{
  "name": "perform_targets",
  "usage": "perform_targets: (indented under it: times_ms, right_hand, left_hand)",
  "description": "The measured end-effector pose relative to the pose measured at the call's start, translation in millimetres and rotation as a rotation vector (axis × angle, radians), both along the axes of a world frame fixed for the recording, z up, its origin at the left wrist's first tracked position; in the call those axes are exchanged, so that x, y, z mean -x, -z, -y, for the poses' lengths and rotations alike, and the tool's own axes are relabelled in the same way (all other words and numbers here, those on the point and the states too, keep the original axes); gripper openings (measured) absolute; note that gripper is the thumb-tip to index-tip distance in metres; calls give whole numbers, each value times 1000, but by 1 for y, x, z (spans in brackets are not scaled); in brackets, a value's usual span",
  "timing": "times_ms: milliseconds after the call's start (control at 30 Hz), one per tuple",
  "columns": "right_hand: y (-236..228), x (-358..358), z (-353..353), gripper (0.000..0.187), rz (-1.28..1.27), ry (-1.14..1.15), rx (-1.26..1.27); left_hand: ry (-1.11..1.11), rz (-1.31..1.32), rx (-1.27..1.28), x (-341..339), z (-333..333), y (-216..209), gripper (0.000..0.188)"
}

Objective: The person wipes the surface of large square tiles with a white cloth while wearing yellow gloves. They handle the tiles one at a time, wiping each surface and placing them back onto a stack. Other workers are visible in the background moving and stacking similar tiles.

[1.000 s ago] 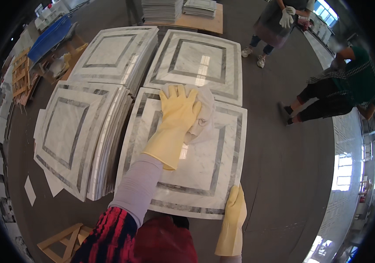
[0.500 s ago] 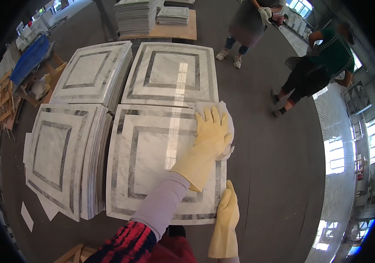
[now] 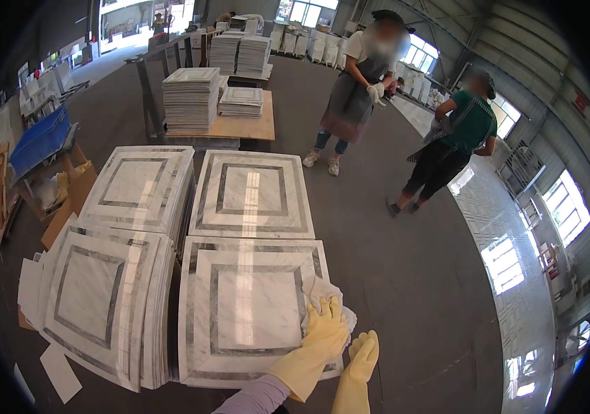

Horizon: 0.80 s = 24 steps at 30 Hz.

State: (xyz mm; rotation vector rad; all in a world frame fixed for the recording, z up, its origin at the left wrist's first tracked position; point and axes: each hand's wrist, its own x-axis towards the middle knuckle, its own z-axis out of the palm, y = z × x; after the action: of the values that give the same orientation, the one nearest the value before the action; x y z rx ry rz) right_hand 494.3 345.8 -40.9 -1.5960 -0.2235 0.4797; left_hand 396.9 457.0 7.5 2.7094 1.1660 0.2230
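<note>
My left hand (image 3: pixel 317 345), in a yellow rubber glove, presses a crumpled white cloth (image 3: pixel 315 288) onto the right edge of a square marble tile (image 3: pixel 253 297). Its fingers bend over the cloth. This tile is white with a grey square border inlay and tops the near right stack. Just right of its near right corner is my right hand (image 3: pixel 358 366), gloved in yellow too, fingers raised and slightly curved with nothing visible in them. Whether it touches the tile's edge I cannot tell.
Similar tile stacks adjoin: far right (image 3: pixel 253 193), far left (image 3: pixel 136 183) and near left (image 3: pixel 91 290). More stacks (image 3: pixel 190 103) stand on a wooden board beyond. Two people, one in a grey apron (image 3: pixel 353 96), one in green (image 3: pixel 464 124), stand ahead. A blue bin (image 3: pixel 39 141) is at left.
My left hand and the cloth have come nearer along the tile's right edge. My right hand stays by the near corner. The view has tilted up, showing more of the hall.
</note>
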Motion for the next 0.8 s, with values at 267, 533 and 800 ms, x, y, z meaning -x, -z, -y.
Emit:
perform_targets:
  times_ms: [267,533,800]
  right_hand:
    - [-13,-26,22,54,220,-219,18]
    - [-69,53,17,45,1005,-649,220]
    - [-83,93,-25,46,1200,-1009,306]
  left_hand:
    - [99,201,-111,21,97,2,45]
    - [56,299,-97,78,122,31,66]
    - [-37,174,22,140,105,-2,69]
